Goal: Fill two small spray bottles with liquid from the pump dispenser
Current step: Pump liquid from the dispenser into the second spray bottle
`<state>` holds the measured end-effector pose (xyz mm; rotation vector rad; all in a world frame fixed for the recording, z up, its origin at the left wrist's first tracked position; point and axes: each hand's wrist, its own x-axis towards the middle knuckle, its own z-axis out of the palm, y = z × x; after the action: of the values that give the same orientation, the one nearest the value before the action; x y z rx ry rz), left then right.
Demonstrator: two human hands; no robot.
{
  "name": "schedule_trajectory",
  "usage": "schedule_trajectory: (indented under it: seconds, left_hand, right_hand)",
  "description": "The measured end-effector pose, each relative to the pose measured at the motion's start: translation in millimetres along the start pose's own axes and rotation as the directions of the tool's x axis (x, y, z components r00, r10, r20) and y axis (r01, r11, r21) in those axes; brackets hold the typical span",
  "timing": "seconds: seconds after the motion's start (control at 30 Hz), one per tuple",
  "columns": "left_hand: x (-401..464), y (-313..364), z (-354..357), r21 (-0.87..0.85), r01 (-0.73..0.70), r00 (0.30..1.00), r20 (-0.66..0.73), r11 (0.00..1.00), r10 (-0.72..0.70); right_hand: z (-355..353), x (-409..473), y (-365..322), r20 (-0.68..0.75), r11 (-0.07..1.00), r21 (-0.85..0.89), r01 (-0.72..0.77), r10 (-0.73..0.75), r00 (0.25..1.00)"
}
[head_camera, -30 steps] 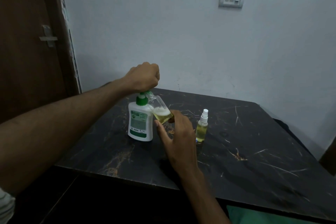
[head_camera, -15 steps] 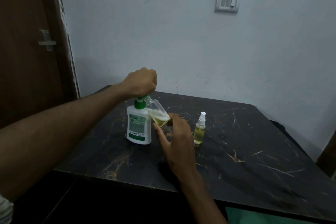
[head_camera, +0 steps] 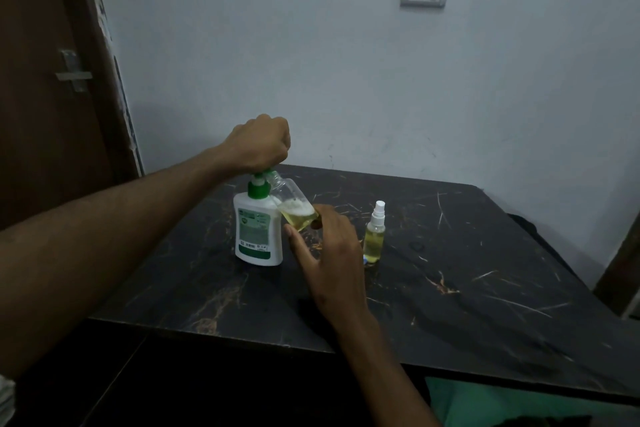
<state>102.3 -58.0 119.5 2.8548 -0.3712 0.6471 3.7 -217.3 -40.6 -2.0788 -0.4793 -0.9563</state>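
While closed in a fist over the green pump head, left hand (head_camera: 260, 146) at frame centre, on top of white dispenser (head_camera: 257, 229) standing upright on dark table (head_camera: 485, 288). Right hand (head_camera: 329, 260) just below, fingers gripping tilted open bottle (head_camera: 294, 208), neck up at the nozzle, yellow liquid inside. Capped bottle (head_camera: 374, 239) upright to the right, part full, near the right hand, touching nothing.
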Motion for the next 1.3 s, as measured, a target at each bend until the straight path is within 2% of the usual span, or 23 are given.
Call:
schedule_trajectory:
  seconds: [0.7,1.3]
  left_hand:
    - [-4.1,2.9,-2.3,0.004,0.001,0.999,-0.035,1.000,-0.001]
    - [-7.1,6.2,-2.1,0.016,-0.029,1.000,-0.009,0.999,0.029]
  right_hand:
    - [1.2,-0.5,2.0,-0.024,1.000,0.009,0.013,-0.012,1.000]
    - [0.0,-0.3,4.9,-0.020,1.000,0.016,0.022,-0.022,1.000]
